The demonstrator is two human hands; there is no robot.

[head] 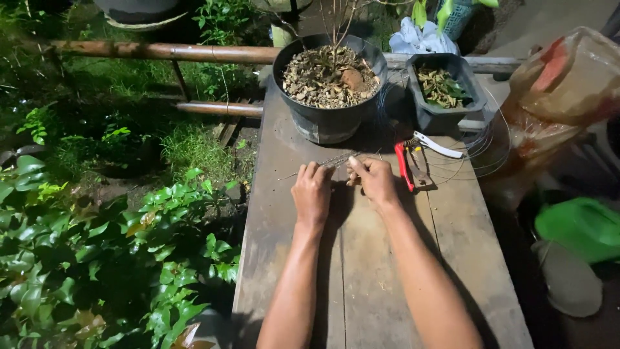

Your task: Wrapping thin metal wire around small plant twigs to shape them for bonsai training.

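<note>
My left hand (312, 192) and my right hand (374, 181) rest close together on a weathered wooden table (361, 271), both pinching a thin length of wire (336, 159) that runs between the fingers and out to the left. Just beyond the hands stands a round dark pot (329, 119) filled with dry chips and a bare twig plant. To the right of my right hand lie pruning shears (413, 158) with one red and one white handle.
A small rectangular dark pot (445, 113) with leaf bits stands at the back right, loose coils of thin wire (481, 145) beside it. Plastic bags (555, 90) and a green object (581, 226) sit off the right edge. Leafy plants (116, 258) and bamboo rails (155, 50) fill the left.
</note>
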